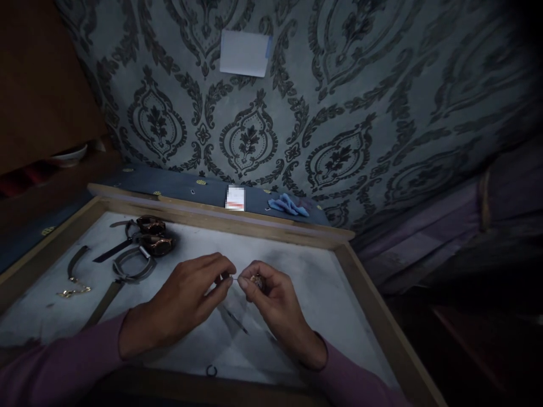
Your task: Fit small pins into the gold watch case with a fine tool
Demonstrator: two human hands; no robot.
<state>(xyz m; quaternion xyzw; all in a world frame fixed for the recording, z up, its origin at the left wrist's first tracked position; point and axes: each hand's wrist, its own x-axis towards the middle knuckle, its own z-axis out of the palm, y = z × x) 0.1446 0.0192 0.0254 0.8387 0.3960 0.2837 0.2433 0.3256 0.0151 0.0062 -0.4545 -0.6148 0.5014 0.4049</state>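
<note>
My left hand (193, 285) is closed in a pinch over the middle of the wooden-framed tray (297, 333). A thin, pale bit shows at its fingertips, too small to name. Close beside it, my right hand (275, 299) is shut on a small gold-coloured round piece (257, 281), mostly hidden by the fingers. The fingertips of both hands almost meet. Below them on the white surface lies a thin, dark, pointed tool (236, 321). A small dark open ring (211, 371) rests near the tray's front edge.
Two brown, shiny watch-like pieces (158, 245) and dark straps (133, 264) lie at the tray's left. Nearby is a short strap with a gold chain (74, 293). Behind the tray's raised rim sit a small white box (235, 198) and a blue cloth (288, 204).
</note>
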